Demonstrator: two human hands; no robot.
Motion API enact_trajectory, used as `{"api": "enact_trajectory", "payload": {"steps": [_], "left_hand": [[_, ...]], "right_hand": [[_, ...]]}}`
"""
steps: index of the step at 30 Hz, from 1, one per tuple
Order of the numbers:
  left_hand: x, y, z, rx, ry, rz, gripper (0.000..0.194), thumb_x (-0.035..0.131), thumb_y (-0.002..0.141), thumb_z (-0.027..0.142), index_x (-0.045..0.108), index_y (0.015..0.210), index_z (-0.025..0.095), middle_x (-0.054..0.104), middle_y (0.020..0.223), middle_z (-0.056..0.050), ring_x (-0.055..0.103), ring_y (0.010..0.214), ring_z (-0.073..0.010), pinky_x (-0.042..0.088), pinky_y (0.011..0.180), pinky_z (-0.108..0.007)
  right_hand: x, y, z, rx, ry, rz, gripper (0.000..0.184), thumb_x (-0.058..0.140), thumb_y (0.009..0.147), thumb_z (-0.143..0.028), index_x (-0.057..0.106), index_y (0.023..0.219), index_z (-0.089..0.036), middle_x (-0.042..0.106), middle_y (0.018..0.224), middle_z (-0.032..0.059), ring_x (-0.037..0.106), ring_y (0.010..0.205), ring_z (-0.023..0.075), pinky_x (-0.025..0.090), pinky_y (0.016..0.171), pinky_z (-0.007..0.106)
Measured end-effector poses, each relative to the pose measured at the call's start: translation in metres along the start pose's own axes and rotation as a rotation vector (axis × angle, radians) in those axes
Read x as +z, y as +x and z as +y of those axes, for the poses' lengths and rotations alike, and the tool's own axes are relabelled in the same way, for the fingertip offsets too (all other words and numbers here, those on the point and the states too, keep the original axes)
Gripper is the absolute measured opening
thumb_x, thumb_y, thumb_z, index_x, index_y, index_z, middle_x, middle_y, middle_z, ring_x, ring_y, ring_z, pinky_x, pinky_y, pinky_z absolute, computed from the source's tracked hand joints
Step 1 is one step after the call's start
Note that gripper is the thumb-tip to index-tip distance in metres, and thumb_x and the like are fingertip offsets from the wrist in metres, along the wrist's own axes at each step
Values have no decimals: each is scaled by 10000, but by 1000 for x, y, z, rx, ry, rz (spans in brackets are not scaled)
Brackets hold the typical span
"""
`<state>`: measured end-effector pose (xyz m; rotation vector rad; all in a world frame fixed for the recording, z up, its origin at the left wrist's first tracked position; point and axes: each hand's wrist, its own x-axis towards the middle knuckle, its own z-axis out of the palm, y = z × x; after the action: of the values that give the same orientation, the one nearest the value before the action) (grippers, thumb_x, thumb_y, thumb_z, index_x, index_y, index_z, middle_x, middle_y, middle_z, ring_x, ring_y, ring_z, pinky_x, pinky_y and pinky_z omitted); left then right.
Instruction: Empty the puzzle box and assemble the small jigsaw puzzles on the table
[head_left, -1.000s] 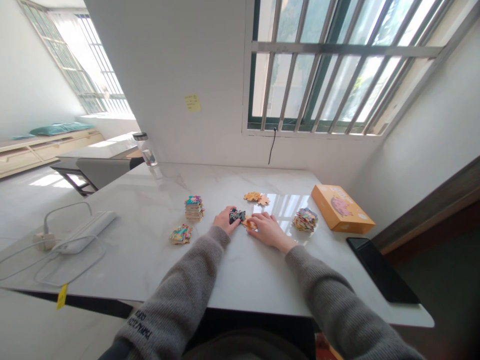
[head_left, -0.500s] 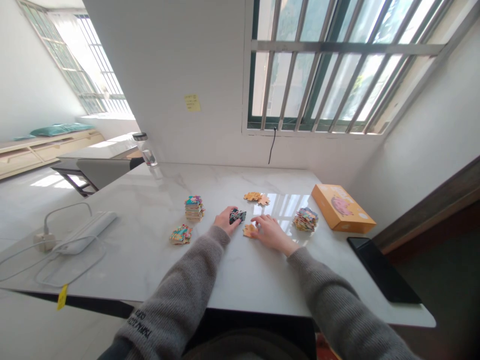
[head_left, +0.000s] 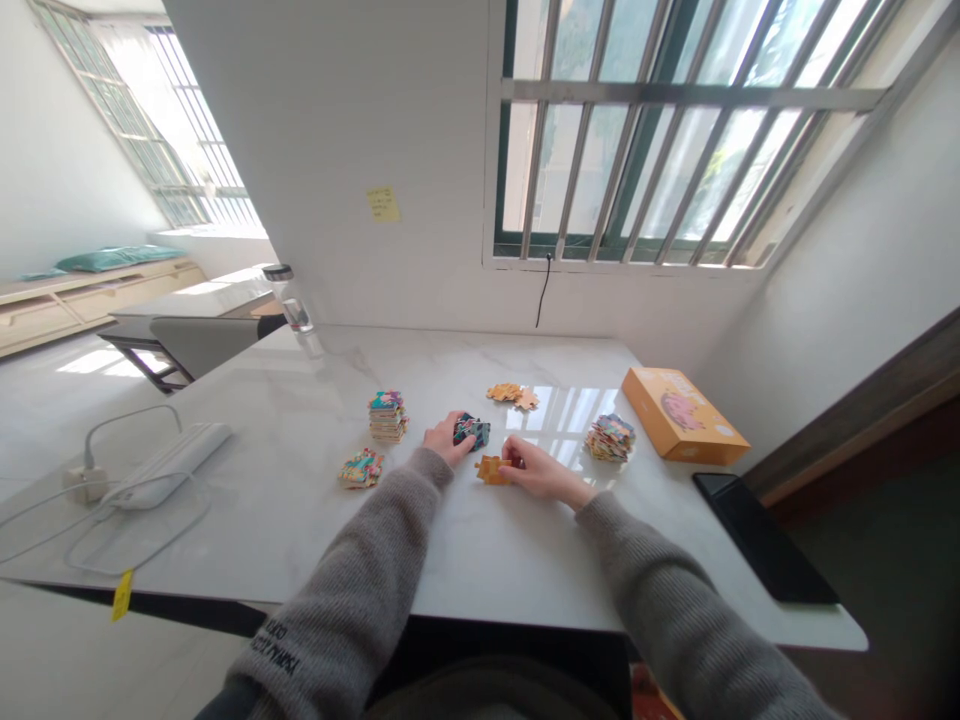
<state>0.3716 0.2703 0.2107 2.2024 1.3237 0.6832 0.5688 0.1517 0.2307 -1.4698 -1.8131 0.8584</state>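
Near the middle of the white table, my left hand [head_left: 448, 438] is closed around the side of some dark puzzle pieces [head_left: 472, 431]. Just in front of them, my right hand [head_left: 534, 468] pinches the right end of an orange puzzle piece [head_left: 492, 470]. Whether that piece is lifted off the table I cannot tell. Behind both hands lies a small spread of orange puzzle pieces [head_left: 513, 396]. Left of my left hand stands a tall stack of puzzle pieces [head_left: 388, 417], with a lower colourful pile [head_left: 361, 468] nearer me. Another stack [head_left: 610, 438] stands right of my right hand.
An orange box [head_left: 684, 415] sits at the table's right side, with a black tablet or phone [head_left: 761, 540] before it. On the left lie a white power strip [head_left: 172, 465] and loose cables. A glass bottle [head_left: 292, 300] stands at the back left corner.
My right hand's fingers have closed on the orange piece, which has shifted slightly left and towards me. The dark pieces in my left hand have turned and moved a little left.
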Motion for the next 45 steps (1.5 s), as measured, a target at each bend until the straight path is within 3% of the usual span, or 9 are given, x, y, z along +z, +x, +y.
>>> {"api": "enact_trajectory", "payload": {"steps": [5, 9, 11, 19, 27, 33, 37, 42, 45], "left_hand": [[1, 2, -7, 20, -104, -80, 621, 664, 805, 386, 492, 1377, 217, 726, 1048, -63, 695, 920, -231, 522, 943, -381], [5, 0, -8, 92, -115, -157, 605, 650, 800, 405, 536, 1368, 229, 715, 1088, -57, 682, 928, -233, 522, 927, -376], [8, -2, -6, 137, -93, -215, 589, 648, 798, 411, 564, 1358, 253, 708, 1122, -52, 670, 952, -241, 509, 934, -378], [18, -13, 12, 264, 108, -193, 487, 608, 831, 415, 632, 1303, 296, 634, 1181, -86, 533, 1154, -316, 390, 1022, -456], [8, -16, 20, 301, 66, -164, 384, 573, 892, 412, 638, 1252, 295, 607, 1189, -72, 525, 1147, -283, 383, 1014, -462], [6, -19, 20, 416, 60, -152, 600, 784, 703, 484, 630, 1236, 254, 577, 1208, -98, 507, 1134, -311, 394, 1030, -474], [6, -20, 21, 435, 14, -150, 588, 823, 665, 438, 632, 1183, 238, 560, 1167, -95, 509, 1109, -298, 420, 1021, -459], [4, -21, 25, 496, -60, -88, 638, 870, 609, 382, 621, 1179, 242, 522, 1189, -95, 490, 1137, -300, 418, 1042, -467], [2, -23, 29, 551, -61, -56, 644, 863, 632, 383, 621, 1214, 249, 519, 1198, -96, 489, 1128, -296, 424, 1042, -465]], "right_hand": [[-9, -6, -5, -34, 152, 136, 210, 584, 871, -402, 469, 866, -226, 533, 704, -41, 509, 623, 134, 415, 593, 261], [-19, -12, -7, -141, -84, 391, 95, 556, 871, -288, 501, 836, -220, 562, 778, 4, 536, 697, 156, 443, 674, 289], [-22, -15, -4, -178, -221, 444, 36, 528, 869, -227, 507, 841, -218, 569, 820, 19, 548, 735, 164, 444, 706, 291], [-25, -19, 3, -99, -708, 331, 94, 505, 893, -128, 539, 895, -215, 592, 945, 58, 555, 867, 203, 393, 768, 290], [-23, -28, -1, -28, -782, 222, 46, 545, 897, -187, 565, 934, -206, 584, 988, 73, 551, 887, 216, 385, 776, 311], [-14, -19, -3, -92, -551, 378, 135, 474, 933, -145, 595, 966, -193, 630, 912, 65, 560, 910, 214, 417, 842, 319], [-1, -11, -3, -123, -437, 349, 203, 525, 936, -208, 621, 1113, -186, 629, 930, 65, 564, 932, 218, 433, 874, 335], [0, -12, -7, -131, -294, 382, 156, 550, 923, -260, 677, 991, -198, 596, 897, 57, 554, 914, 208, 444, 858, 337], [-4, -12, -10, -89, -72, 391, 181, 565, 913, -350, 657, 935, -195, 588, 821, 28, 543, 772, 176, 447, 734, 311]]}}
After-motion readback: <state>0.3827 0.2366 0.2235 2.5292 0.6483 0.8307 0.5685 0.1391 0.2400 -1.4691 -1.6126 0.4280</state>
